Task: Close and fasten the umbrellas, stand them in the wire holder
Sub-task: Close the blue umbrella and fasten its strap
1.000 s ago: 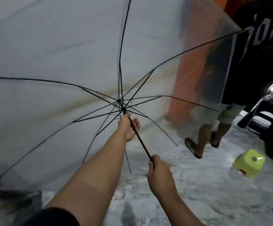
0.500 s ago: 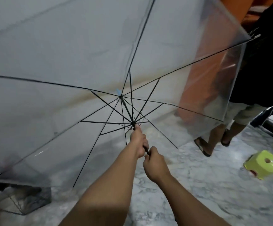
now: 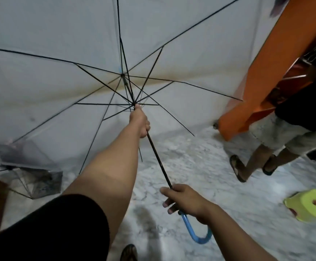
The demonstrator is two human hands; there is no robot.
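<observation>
The left hand [image 3: 140, 122] grips the shaft [image 3: 158, 159] at the runner, just below the ribs; the right hand [image 3: 186, 201] curls around the shaft's lower end, above the blue handle [image 3: 196, 233]. This looks like the closing step (canopy fully spread): next, slide the runner toward the handle. The clear umbrella [image 3: 59, 53] hangs above the marble floor [image 3: 200, 162].

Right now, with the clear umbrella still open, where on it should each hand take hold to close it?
The umbrella is best held as shown: right hand wrapped round the shaft's lower end just above the blue hooked handle, left hand gripping the shaft from below at the runner where the ribs meet. The thin straight shaft lets that hand likely slide the runner down.
</observation>
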